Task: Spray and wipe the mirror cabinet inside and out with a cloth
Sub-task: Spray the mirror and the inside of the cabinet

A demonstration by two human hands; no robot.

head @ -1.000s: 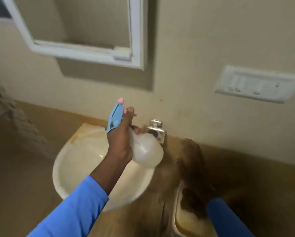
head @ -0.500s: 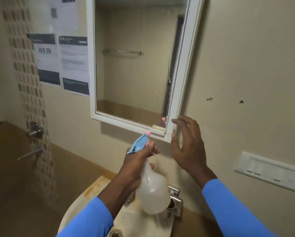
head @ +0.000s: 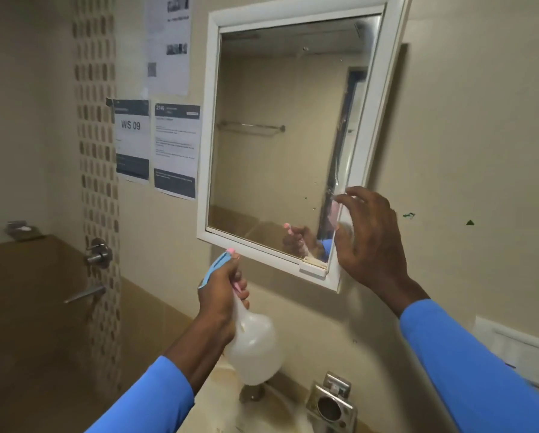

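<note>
The white-framed mirror cabinet [head: 293, 145] hangs on the beige wall, its door shut. My left hand [head: 221, 295] grips a translucent spray bottle [head: 252, 348] with a blue and pink trigger head, held just below the cabinet's lower edge, nozzle toward the mirror. My right hand [head: 371, 242] is at the cabinet's lower right edge, fingers spread and curled around the frame's side. It holds nothing. No cloth is in view.
Printed notices [head: 156, 145] are taped to the wall left of the cabinet. A sink [head: 224, 410] with a metal tap fitting [head: 330, 404] sits below. A switch plate [head: 518, 348] is on the right wall; shower valves [head: 98, 253] are at left.
The view has risen from the sink to the whole cabinet. My right hand came up from low right and reached the cabinet's right edge; the bottle rose toward the mirror.
</note>
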